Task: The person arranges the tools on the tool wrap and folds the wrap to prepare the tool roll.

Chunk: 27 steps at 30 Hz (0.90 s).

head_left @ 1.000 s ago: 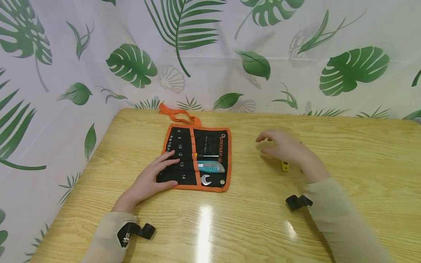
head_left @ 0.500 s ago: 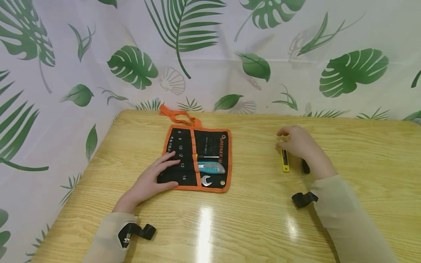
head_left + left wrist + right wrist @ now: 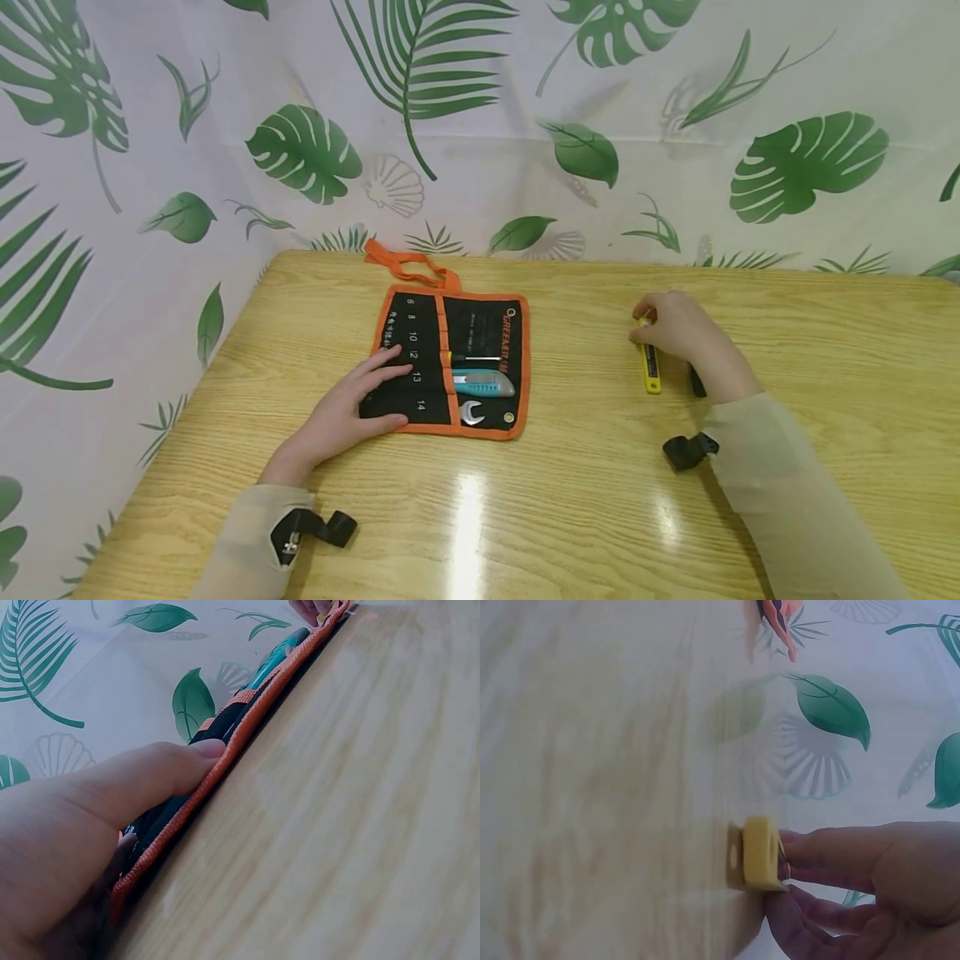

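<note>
- Head view, right of centre: the right hand (image 3: 675, 329) is pinching the yellow tool (image 3: 651, 371) near its top; a shallow pinch could be letting it swivel.
- Just below, a dark object (image 3: 697, 382) is peeking out; a hasty pull-back could be knocking it.
- That tool is sitting well apart from the left hand (image 3: 339, 414), which is resting on the pouch (image 3: 480, 325), centre-left.

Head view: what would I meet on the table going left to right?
Left hand → blue knife → yellow tool → partly hidden black thing. Things that overlap these are left out.
</note>
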Each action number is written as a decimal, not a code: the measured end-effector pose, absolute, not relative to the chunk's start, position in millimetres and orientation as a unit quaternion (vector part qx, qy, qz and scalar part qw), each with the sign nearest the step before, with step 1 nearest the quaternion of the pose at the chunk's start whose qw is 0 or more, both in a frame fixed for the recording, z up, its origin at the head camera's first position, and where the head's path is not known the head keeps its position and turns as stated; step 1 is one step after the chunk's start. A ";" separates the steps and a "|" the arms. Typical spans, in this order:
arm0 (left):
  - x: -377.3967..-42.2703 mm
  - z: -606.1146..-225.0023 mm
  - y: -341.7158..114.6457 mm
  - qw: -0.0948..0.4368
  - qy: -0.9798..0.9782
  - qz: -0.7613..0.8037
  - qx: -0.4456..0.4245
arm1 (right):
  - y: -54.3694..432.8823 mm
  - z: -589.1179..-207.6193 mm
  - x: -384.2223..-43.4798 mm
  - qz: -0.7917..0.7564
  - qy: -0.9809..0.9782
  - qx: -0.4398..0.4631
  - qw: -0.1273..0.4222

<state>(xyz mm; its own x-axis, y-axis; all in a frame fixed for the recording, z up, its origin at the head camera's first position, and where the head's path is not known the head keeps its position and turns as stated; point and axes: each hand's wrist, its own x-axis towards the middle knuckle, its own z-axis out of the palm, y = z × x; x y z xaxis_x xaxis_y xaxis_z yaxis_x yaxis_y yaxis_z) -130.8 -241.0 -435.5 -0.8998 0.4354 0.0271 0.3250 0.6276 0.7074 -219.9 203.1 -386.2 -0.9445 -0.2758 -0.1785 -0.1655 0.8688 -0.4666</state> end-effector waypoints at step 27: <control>-131.5 -433.7 -240.3 0.075 0.900 0.374 0.213 | 187.0 -371.6 -208.0 -0.541 0.807 -0.152 0.181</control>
<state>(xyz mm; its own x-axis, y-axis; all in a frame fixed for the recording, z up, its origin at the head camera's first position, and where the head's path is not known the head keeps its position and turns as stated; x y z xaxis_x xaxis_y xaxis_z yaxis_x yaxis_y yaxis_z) -131.5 -240.3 -433.7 -0.8985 0.4382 0.0249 0.3267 0.6298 0.7047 -208.0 187.0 -371.6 -0.8882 -0.4415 -0.1274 -0.0502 0.3689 -0.9281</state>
